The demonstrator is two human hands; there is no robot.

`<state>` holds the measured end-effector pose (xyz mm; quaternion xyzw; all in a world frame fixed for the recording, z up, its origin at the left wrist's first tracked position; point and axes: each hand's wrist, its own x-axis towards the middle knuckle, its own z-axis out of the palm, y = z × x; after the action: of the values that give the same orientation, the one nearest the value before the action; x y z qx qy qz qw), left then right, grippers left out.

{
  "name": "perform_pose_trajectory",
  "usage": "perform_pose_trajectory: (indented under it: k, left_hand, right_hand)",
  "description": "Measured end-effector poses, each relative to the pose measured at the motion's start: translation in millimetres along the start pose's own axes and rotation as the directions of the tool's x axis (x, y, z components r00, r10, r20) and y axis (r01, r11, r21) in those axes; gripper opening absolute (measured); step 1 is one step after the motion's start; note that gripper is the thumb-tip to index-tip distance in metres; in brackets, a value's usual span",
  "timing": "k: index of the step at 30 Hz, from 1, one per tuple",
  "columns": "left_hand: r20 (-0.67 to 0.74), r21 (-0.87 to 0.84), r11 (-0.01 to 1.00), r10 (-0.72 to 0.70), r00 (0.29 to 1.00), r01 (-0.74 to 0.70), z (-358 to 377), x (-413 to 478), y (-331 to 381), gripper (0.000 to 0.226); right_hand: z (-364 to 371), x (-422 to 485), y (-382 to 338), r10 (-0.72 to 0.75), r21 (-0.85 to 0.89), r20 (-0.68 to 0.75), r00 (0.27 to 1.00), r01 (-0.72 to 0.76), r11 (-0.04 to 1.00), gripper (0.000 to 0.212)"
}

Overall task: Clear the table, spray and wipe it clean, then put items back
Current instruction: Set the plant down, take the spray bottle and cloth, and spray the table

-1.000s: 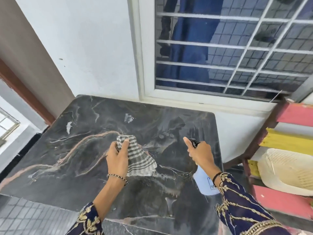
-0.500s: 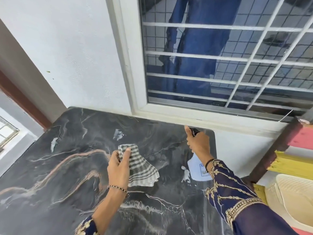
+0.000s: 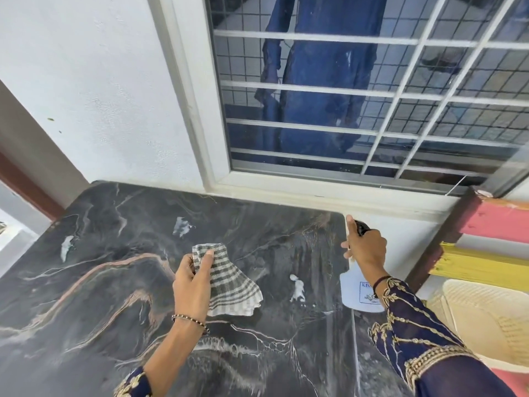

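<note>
Table [image 3: 100, 282], dark veined marble, beneath barred window [image 3: 357, 90].

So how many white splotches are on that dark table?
3 white splotches: one near the left edge of the table at, one toward the back, one between the checked cloth and the spray bottle. The cloth may hide more.

Dark veined marble table [image 3: 108, 296], scattered white splotches [image 3: 297, 290] on top
</note>
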<state>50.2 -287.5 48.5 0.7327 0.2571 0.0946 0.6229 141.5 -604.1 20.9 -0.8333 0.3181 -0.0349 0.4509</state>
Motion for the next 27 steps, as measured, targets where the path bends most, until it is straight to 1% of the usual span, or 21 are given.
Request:
perform_pose_trajectory:
  k: [2,5,6,8,9,11,13,16,18,20,22,24,25,27]
  left_hand:
    - [0.012,0.003,1.000,0.003,1.000,-0.003,-5,-6,0,0.038]
    - [0.007,-0.008,1.000,0.005,1.000,-0.005,-17,-15,-4,0.029]
    - [0.016,-0.003,1.000,0.004,1.000,-0.004,-23,-17,-7,0.030]
    - [0.043,-0.014,1.000,0.019,0.999,-0.018,-37,-23,-13,0.047]
    - [0.050,-0.025,1.000,0.009,0.999,-0.008,-44,-28,-15,0.050]
    - [0.036,-0.039,0.999,-0.006,0.999,0.008,-59,-38,-16,0.045]
    - [0.025,-0.049,0.999,0.005,1.000,-0.004,-77,-51,-21,0.047]
    - [0.014,-0.062,0.998,-0.007,1.000,0.008,-106,-67,-31,0.063]
    - [0.006,-0.084,0.996,-0.028,1.000,0.029,-125,-80,-37,0.080]
    - [0.015,-0.100,0.994,-0.031,0.999,0.032,-142,-91,-41,0.088]
    - [-0.004,-0.108,0.994,-0.021,1.000,0.021,-160,-107,-42,0.082]
    - [-0.031,-0.088,0.996,-0.013,0.999,0.010,-171,-115,-44,0.065]
    - [-0.045,-0.077,0.997,-0.008,0.999,0.005,-176,-119,-44,0.060]
    - [-0.057,-0.077,0.997,0.007,0.998,-0.011,-185,-128,-44,0.060]
  right_hand:
    - [-5,-4,11,0.001,-0.023,0.017,1.000,-0.001,1.000,0.071]
    - [-12,-20,32,-0.015,-0.003,0.004,1.000,0.015,1.000,0.075]
    - [-13,-22,43,-0.022,0.004,0.002,1.000,0.022,1.000,0.079]
    - [-16,-38,54,-0.031,-0.017,-0.001,1.000,0.031,0.999,0.086]
    - [-20,-51,55,-0.027,-0.020,0.007,1.000,0.027,0.999,0.084]
    - [-27,-78,51,-0.017,-0.013,0.026,1.000,0.018,1.000,0.071]
    - [-29,-99,57,-0.036,-0.025,0.043,0.998,0.037,0.999,0.068]
    - [-33,-131,69,-0.071,-0.017,-0.006,0.997,0.071,0.997,0.070]
    - [-37,-153,75,-0.059,-0.022,-0.038,0.998,0.058,0.998,0.069]
    - [-43,-175,81,-0.056,-0.037,-0.045,0.997,0.054,0.998,0.069]
    - [-47,-198,90,-0.038,-0.030,-0.007,0.999,0.038,0.999,0.066]
    - [-51,-217,98,-0.029,-0.033,0.033,0.999,0.030,0.999,0.059]
    - [-53,-228,100,-0.044,-0.037,0.049,0.998,0.046,0.998,0.057]
    - [-56,-246,109,-0.068,-0.078,0.012,0.998,0.068,0.995,0.057]
